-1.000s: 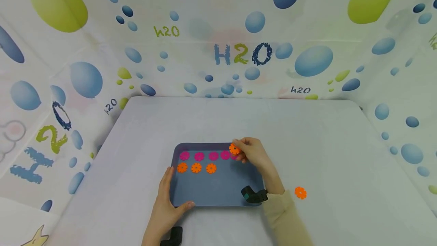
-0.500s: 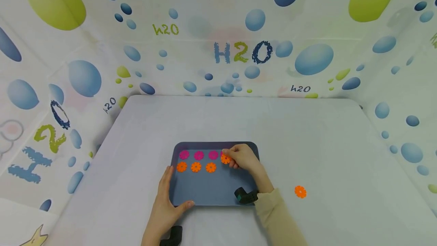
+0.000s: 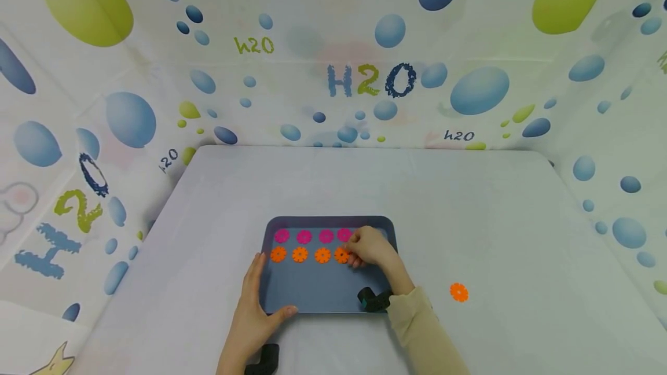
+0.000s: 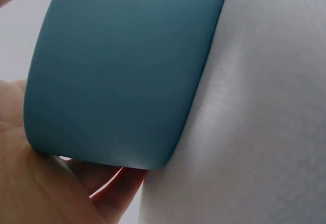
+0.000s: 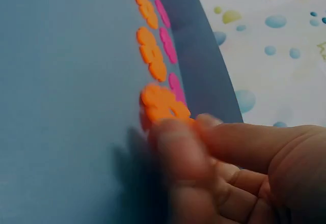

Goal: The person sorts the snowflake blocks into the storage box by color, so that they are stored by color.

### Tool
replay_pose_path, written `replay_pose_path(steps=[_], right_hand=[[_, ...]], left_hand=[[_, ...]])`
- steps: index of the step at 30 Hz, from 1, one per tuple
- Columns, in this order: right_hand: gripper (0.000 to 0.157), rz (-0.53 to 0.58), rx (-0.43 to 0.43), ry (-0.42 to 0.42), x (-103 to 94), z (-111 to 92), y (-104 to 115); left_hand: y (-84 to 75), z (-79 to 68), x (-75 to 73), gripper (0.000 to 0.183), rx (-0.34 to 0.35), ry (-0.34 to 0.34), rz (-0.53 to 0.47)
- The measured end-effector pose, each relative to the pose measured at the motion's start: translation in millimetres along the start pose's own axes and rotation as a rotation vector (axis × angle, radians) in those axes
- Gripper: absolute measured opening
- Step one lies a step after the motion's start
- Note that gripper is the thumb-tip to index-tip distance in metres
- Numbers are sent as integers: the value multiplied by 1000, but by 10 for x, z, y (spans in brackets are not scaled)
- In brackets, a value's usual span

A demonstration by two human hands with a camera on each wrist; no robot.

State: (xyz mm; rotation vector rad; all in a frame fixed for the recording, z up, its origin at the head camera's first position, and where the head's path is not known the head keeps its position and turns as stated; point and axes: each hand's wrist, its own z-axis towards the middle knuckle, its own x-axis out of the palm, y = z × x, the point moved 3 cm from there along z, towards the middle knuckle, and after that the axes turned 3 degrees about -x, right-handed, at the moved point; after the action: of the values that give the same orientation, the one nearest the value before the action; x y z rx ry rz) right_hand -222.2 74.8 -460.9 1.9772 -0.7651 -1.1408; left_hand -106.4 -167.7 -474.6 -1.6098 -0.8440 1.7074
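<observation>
In the head view a blue-grey tray [image 3: 307,300] lies on the table. My left hand [image 3: 253,305] holds its near left corner, fingers along the left side and thumb at the front rim. My right hand [image 3: 371,246] pinches an orange flower-shaped piece [image 5: 160,103] between thumb and fingers, low over the tray floor. It is at the right end of a row with three orange flower pieces [image 3: 299,254]. Behind that row runs a row of pink flower pieces [image 3: 304,236]; its right end is hidden by my right hand.
Another orange flower piece [image 3: 459,292] lies on the white table [image 3: 500,219] to the right of the tray. A wall covering [image 3: 312,28] with printed blue and green drops surrounds the table at the back and sides.
My right hand has moved left and nearer me with the orange flower piece, lowering it beside the other orange ones. My left hand stays at the tray corner.
</observation>
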Motion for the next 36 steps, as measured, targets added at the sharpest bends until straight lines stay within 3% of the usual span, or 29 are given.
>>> replay_pose_path(steps=[11, 21, 28, 36], right_hand=[[21, -72, -4, -26, 1, 6, -20], [17, -64, -14, -51, -25, -14, -13], [14, -21, -81, -65, -108, -107, 49], [20, -6, -188, -105, -295, -256, 89]], left_hand=[[-1, -1, 3, 115, -2, 2, -2], [-19, 0, -1, 115, 1, -2, 0], [-6, 2, 10, 115, 18, -11, 4], [-13, -2, 5, 115, 20, -11, 2]])
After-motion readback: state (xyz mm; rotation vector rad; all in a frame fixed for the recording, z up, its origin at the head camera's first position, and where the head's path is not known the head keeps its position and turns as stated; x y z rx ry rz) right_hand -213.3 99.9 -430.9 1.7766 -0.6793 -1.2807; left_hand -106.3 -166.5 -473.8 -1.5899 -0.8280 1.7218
